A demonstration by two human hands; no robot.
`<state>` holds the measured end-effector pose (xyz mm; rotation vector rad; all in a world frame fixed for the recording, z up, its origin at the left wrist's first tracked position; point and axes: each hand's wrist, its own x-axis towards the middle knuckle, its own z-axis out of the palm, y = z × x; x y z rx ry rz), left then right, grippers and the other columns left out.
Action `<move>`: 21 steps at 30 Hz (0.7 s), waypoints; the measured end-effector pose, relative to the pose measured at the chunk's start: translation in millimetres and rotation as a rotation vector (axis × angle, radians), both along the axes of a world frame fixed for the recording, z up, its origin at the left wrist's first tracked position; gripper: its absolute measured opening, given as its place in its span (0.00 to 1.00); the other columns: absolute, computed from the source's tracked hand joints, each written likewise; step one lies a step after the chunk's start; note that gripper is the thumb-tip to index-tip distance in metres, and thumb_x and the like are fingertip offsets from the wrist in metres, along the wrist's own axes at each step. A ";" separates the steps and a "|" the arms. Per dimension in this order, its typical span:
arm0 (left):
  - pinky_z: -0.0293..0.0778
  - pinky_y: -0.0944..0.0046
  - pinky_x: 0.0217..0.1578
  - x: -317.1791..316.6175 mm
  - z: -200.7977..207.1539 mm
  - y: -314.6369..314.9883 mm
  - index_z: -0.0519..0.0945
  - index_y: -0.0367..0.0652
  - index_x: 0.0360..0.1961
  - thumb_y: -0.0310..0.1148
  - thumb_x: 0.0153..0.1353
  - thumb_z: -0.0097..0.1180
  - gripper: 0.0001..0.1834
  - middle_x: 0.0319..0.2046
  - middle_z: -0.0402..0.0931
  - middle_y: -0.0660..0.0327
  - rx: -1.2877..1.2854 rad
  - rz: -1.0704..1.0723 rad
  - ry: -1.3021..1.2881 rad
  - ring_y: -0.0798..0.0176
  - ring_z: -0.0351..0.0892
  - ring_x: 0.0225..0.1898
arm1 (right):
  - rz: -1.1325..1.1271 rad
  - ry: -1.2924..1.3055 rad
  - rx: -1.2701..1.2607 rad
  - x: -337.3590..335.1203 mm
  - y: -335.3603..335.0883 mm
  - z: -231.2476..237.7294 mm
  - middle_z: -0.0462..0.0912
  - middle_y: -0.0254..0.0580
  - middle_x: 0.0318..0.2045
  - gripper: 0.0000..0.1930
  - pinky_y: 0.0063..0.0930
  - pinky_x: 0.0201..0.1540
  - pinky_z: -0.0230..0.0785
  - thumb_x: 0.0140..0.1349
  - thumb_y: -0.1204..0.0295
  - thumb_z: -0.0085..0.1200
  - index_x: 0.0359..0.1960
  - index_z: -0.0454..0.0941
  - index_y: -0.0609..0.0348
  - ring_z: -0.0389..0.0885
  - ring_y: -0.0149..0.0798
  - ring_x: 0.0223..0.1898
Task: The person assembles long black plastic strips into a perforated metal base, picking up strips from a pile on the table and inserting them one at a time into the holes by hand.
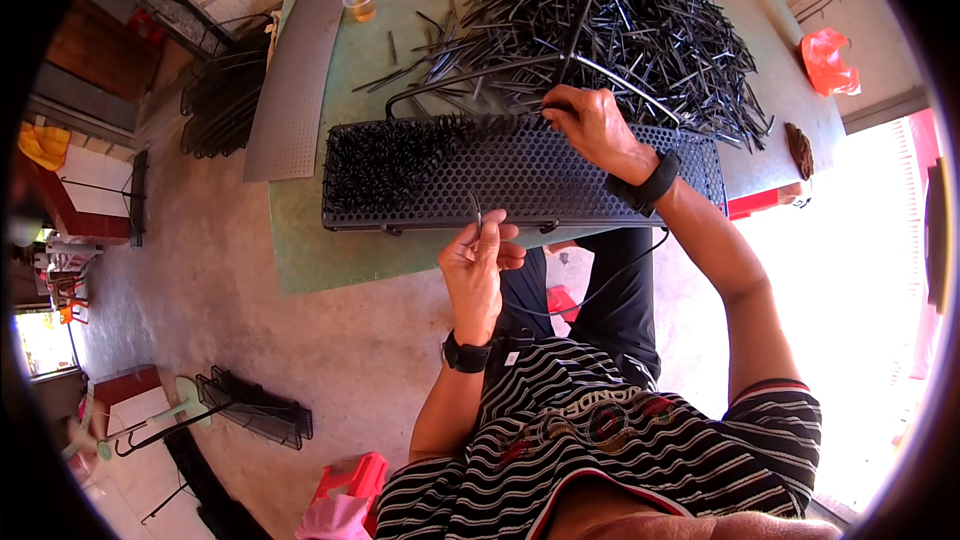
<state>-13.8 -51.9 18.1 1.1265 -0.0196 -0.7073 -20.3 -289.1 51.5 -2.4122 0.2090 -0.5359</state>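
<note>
Left fingers: left hand (474, 265), centre frame, pinches one thin black pin (477, 212) upright at the panel's near edge.
Right fingers: right hand (592, 125) curls closed on pins at the panel's far edge.
Panel: perforated black panel (560, 175) on green table (330, 250); left end already packed.
Stock: pin heap (620, 30), upper centre.
Method: I judge seating each pin square, filling holes row by row, serves best.
Obscured: right fingertips' hold is indistinct; hole count is unreadable.
</note>
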 end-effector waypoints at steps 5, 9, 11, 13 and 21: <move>0.75 0.70 0.21 0.3 0.0 1.3 0.77 0.33 0.40 0.38 0.60 0.54 0.16 0.28 0.78 0.57 -0.004 0.004 -0.002 0.66 0.77 0.22 | 0.027 0.014 -0.004 8.8 1.2 5.9 0.75 0.56 0.18 0.06 0.39 0.25 0.67 0.51 0.78 0.54 0.30 0.75 0.67 0.75 0.56 0.22; 0.75 0.70 0.21 0.8 -0.7 4.3 0.77 0.33 0.41 0.37 0.60 0.54 0.16 0.28 0.78 0.57 -0.002 0.011 0.000 0.66 0.77 0.21 | 0.064 0.054 -0.036 7.7 -1.1 9.5 0.76 0.55 0.20 0.06 0.40 0.26 0.68 0.49 0.78 0.54 0.30 0.76 0.66 0.76 0.56 0.24; 0.75 0.70 0.21 0.8 -1.6 5.4 0.77 0.33 0.41 0.37 0.60 0.54 0.16 0.28 0.78 0.57 0.002 0.012 -0.006 0.66 0.77 0.21 | 0.090 0.021 0.025 6.0 -4.2 1.6 0.76 0.55 0.20 0.06 0.40 0.27 0.68 0.49 0.78 0.55 0.29 0.76 0.65 0.76 0.56 0.24; 0.75 0.70 0.21 0.3 -0.8 6.2 0.77 0.33 0.40 0.37 0.60 0.54 0.16 0.28 0.78 0.57 0.004 0.012 -0.011 0.67 0.77 0.22 | 0.095 0.064 -0.008 7.0 -4.8 1.4 0.77 0.52 0.19 0.06 0.34 0.26 0.69 0.51 0.78 0.54 0.31 0.75 0.67 0.78 0.49 0.22; 0.75 0.70 0.21 -1.7 3.3 5.4 0.77 0.33 0.40 0.38 0.60 0.54 0.16 0.28 0.78 0.57 0.002 0.005 -0.007 0.67 0.77 0.22 | 0.058 0.122 -0.190 11.0 -0.8 2.8 0.78 0.54 0.22 0.06 0.39 0.29 0.70 0.52 0.76 0.55 0.31 0.76 0.66 0.78 0.53 0.26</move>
